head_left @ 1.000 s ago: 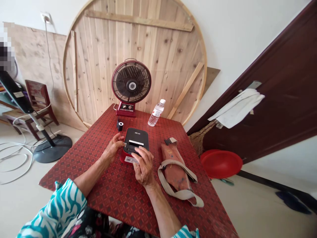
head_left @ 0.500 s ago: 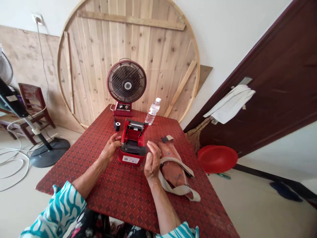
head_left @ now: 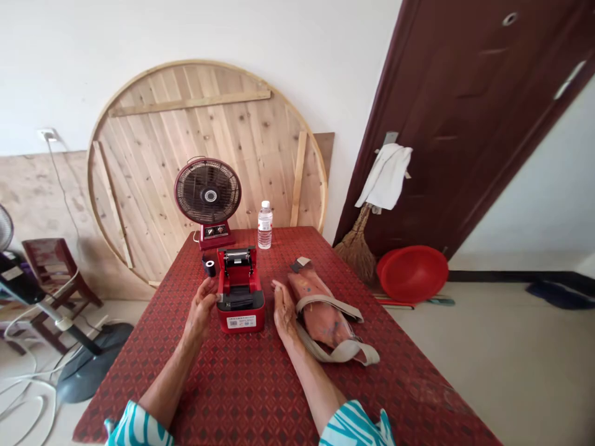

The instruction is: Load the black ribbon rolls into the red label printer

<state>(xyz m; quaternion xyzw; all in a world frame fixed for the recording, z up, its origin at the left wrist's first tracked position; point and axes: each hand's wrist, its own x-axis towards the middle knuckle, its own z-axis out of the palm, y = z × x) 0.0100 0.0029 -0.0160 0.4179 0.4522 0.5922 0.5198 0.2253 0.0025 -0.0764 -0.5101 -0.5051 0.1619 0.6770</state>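
A small red printer (head_left: 240,298) with its black lid raised stands on the red patterned table (head_left: 260,384). My left hand (head_left: 202,307) rests against the printer's left side, fingers loosely apart. On the printer's right, my right hand (head_left: 283,311) is held edge-on, fingers stretched out and holding nothing. A small black roll (head_left: 209,267) sits just behind the printer on the left. A brown pouch with a beige strap (head_left: 325,313) lies right of my right hand.
A red table fan (head_left: 208,199) and a water bottle (head_left: 264,225) stand at the table's far end before a round wooden board (head_left: 153,155). A floor fan base (head_left: 83,371) and cables lie left. A red basin (head_left: 412,272) and broom sit by the door.
The printer's black lid went from closed to raised. My right hand came off the lid and drew back to the printer's right side. The view tilted up and turned.
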